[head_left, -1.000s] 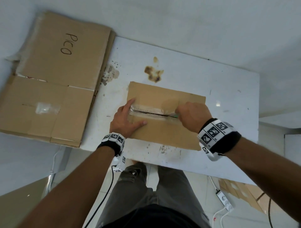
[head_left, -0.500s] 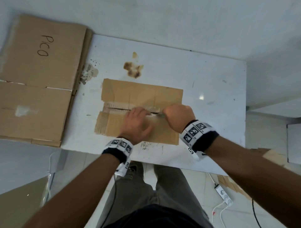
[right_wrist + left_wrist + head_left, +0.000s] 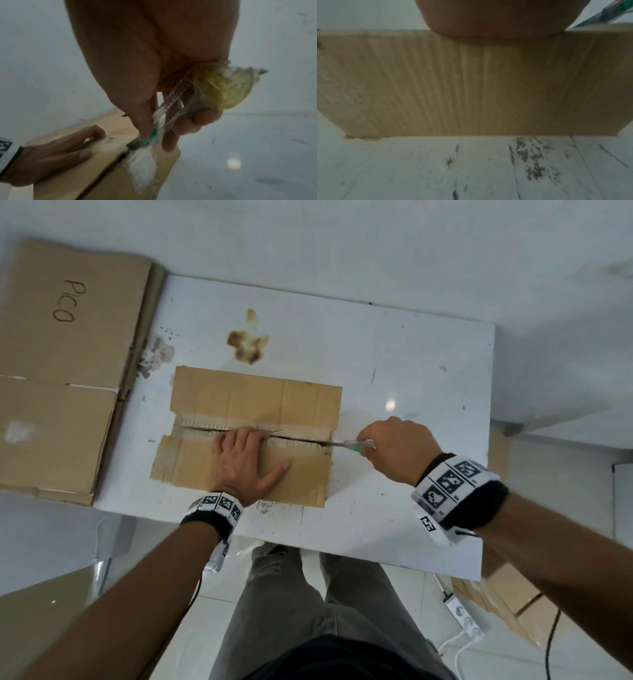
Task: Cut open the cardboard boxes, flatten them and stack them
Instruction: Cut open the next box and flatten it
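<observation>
Right hand point(image 3: 394, 451), gripping the cutter point(image 3: 354, 444), now clears the box point(image 3: 250, 436)'s right edge; left hand point(image 3: 245, 465) stays flat, pressing it.

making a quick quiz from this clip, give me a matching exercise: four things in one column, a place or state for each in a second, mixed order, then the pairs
Things:
1. left hand
2. right hand
3. box on the table
4. cardboard marked PICO

Places or states:
A. lying flat off the table's left end
B. gripping the clear cutter with a green part
C. pressed flat on the near flap
D. slit open along its middle seam

Pairs: 1-C, 2-B, 3-D, 4-A
</observation>
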Motion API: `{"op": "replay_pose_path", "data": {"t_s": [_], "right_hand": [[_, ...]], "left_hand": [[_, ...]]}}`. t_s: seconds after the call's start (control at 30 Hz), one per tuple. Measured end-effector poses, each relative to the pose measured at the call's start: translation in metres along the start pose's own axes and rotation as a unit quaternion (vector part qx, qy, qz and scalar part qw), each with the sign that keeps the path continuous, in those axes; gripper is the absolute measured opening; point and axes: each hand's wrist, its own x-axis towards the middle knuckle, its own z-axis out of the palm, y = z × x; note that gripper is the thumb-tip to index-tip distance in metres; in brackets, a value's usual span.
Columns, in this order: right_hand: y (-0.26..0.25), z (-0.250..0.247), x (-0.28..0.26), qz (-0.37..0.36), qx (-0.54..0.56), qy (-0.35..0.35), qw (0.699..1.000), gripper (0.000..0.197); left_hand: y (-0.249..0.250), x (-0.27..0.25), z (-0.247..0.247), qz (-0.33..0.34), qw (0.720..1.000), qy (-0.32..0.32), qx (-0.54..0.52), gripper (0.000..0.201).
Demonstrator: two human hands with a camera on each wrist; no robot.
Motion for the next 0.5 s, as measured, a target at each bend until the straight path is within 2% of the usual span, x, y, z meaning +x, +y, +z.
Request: {"op": "replay_pose_path", "data": {"t_s": [0.1, 0.17, 0.27, 0.33, 0.43, 0.5], "right_hand": [[0.006, 0.008, 0.002, -0.008, 0.025, -0.008, 1.000, 0.019], [0.016, 0.015, 0.005, -0.003, 0.119, -0.026, 0.992, 0.016], [0.029, 0.024, 0.003, 0.007, 0.303, -0.042, 0.952, 0.029], [0.023, 0.035, -0.006, 0.026, 0.389, -0.057, 0.919, 0.028], [0.014, 0.055, -0.028, 0.036, 0.444, -0.112, 0.888, 0.027], [0.019, 0.062, -0.041, 0.043, 0.466, -0.091, 0.879, 0.025]], "left_hand": [[0.003, 0.003, -0.004, -0.012, 0.999, 0.047, 0.013, 0.073], [0.006, 0.009, -0.007, -0.016, 0.997, 0.066, 0.021, 0.074], [0.012, 0.019, -0.004, -0.020, 0.997, 0.075, 0.014, 0.072], [0.014, 0.022, 0.002, -0.026, 0.997, 0.070, -0.001, 0.071], [0.009, 0.025, 0.007, -0.027, 0.997, 0.068, -0.008, 0.066], [0.008, 0.026, 0.007, -0.037, 0.997, 0.067, -0.018, 0.061]]}}
